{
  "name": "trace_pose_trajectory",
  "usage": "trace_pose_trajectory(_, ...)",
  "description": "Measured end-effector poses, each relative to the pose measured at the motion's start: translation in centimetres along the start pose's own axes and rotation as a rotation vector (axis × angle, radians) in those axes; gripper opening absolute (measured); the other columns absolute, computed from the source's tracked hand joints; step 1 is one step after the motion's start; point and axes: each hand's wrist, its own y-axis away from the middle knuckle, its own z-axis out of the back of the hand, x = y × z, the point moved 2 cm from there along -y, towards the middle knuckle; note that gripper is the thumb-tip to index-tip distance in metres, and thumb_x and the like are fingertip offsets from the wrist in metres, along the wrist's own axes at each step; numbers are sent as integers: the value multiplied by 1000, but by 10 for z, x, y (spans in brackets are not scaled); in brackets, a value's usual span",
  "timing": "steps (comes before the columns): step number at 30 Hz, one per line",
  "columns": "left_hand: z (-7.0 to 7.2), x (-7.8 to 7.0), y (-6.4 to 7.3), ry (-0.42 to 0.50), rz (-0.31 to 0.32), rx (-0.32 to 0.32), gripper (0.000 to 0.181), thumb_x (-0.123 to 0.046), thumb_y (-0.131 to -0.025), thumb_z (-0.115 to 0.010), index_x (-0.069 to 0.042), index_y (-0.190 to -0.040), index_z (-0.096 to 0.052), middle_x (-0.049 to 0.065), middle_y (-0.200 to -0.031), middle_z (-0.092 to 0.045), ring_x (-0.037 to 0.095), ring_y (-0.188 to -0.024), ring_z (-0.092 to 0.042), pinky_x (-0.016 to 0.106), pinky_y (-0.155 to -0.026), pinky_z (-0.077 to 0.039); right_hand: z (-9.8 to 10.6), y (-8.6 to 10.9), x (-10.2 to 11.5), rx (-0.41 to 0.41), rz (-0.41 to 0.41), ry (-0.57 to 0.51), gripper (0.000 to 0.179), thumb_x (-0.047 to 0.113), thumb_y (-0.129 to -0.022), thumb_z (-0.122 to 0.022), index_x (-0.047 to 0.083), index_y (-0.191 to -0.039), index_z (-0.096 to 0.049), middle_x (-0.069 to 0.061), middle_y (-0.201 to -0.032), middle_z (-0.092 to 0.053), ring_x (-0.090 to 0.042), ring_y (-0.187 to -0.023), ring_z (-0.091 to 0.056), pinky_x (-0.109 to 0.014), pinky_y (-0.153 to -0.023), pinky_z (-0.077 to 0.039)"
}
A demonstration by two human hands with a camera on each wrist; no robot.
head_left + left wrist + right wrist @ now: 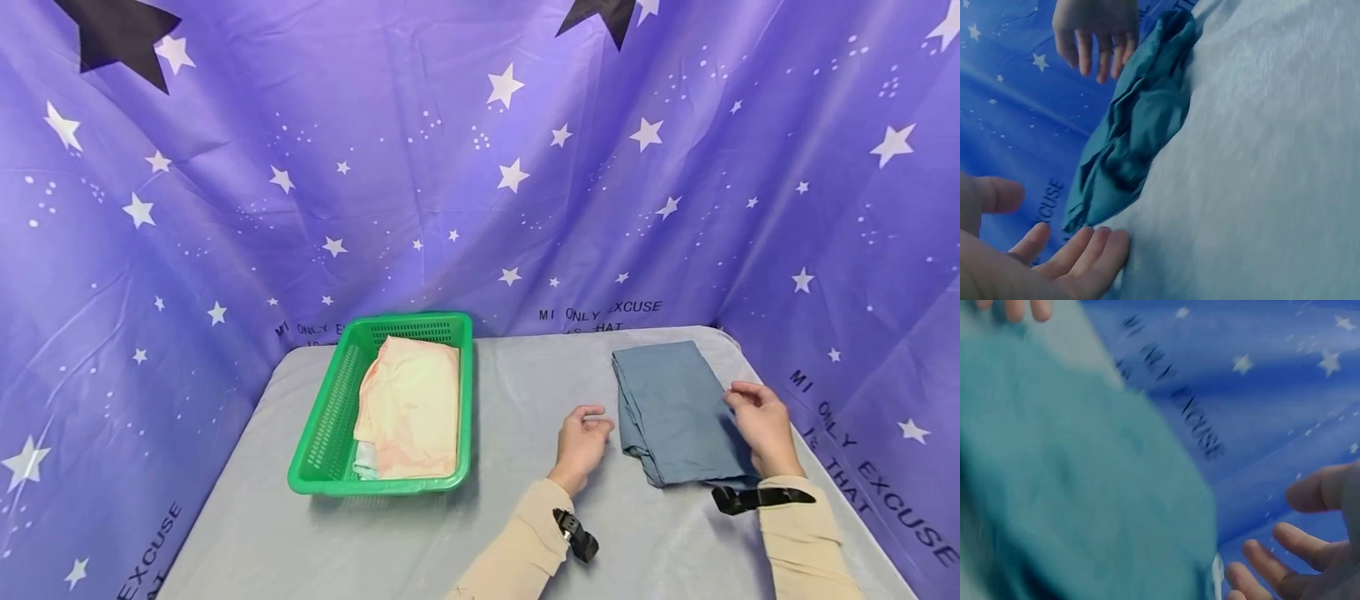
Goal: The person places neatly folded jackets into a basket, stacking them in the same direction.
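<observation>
A folded blue-grey cloth [678, 412] lies on the right part of the table, its layered edges facing left. Just left of it is my left hand [582, 446], fingers relaxed and holding nothing; in the left wrist view the fingertips [1119, 240] come close to the cloth's [1141, 131] near end. My right hand [763, 425] hovers at the cloth's right edge. Its fingers are loosely bent, with a gap between thumb and fingers in the right wrist view, where the cloth [1097, 469] fills the left side.
A green plastic basket [303, 479] stands on the left of the grey-covered table [525, 533]. Inside lies a folded pale pink cloth [416, 408], with a light blue cloth [366, 460] showing beneath it. A purple star-printed curtain [420, 167] encloses the table's back and sides.
</observation>
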Motion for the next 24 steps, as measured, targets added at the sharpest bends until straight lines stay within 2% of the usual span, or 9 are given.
trace_pose_trajectory(2,-7,3,0,57,53,41,30,-13,-95,-69,-8,-124,-67,2,-98,-73,27,-91,-72,38,-76,-61,0,-4,-8,25,8,196,47,22,-101,-55,-6,-138,-51,-11,-117,-66,-20,-104,-62,-22,-81,-47)
trace_pose_trajectory(4,-13,5,-1,110,99,80,34,-13,-95,-68,-7,-128,-64,4,-102,-72,25,-95,-71,44,-82,-62,1,-6,-14,60,8,305,60,25,-101,-53,-11,-147,-39,-31,-136,-53,-40,-120,-55,-38,-93,-47)
trace_pose_trajectory(6,-17,5,-3,133,123,98,37,-12,-95,-68,-7,-131,-62,6,-104,-70,25,-95,-70,47,-85,-61,2,-7,-19,96,-3,365,66,27,-102,-51,-13,-150,-31,-39,-145,-41,-52,-130,-46,-53,-101,-42)
trace_pose_trajectory(8,-21,5,-5,131,140,104,39,-13,-95,-68,-9,-133,-61,7,-103,-69,23,-92,-69,47,-85,-61,3,-8,-23,115,-23,391,69,29,-102,-50,-13,-152,-27,-41,-147,-39,-55,-133,-42,-60,-109,-37)
trace_pose_trajectory(12,-27,4,-10,114,156,111,43,-14,-94,-69,-9,-136,-59,5,-100,-66,17,-79,-61,47,-83,-61,7,-13,-28,171,-59,410,79,36,-102,-50,-14,-155,-18,-45,-149,-34,-58,-135,-39,-62,-111,-36)
trace_pose_trajectory(16,-31,5,-13,71,167,110,46,-17,-95,-71,-8,-138,-57,4,-109,-66,15,-71,-59,44,-81,-61,8,-17,-29,275,-87,388,93,45,-102,-50,-16,-156,-5,-47,-155,-18,-60,-141,-28,-66,-114,-32)
trace_pose_trajectory(19,-34,8,-15,34,164,103,47,-19,-95,-71,-7,-138,-58,6,-121,-65,18,-84,-64,46,-86,-59,7,-17,-29,351,-87,355,97,49,-102,-50,-18,-155,-4,-46,-155,-17,-60,-138,-33,-62,-108,-41)
trace_pose_trajectory(21,-35,10,-16,14,156,96,44,-21,-95,-72,-7,-135,-60,8,-125,-64,22,-100,-65,48,-93,-56,4,-15,-29,380,-84,335,96,51,-102,-51,-17,-155,-9,-45,-152,-25,-56,-130,-45,-52,-97,-51)
trace_pose_trajectory(24,-36,13,-17,0,148,95,38,-25,-96,-72,-8,-129,-63,8,-124,-65,27,-115,-62,52,-102,-51,0,-11,-30,413,-80,307,98,53,-101,-53,-17,-154,-11,-43,-147,-34,-48,-118,-56,-38,-82,-56)
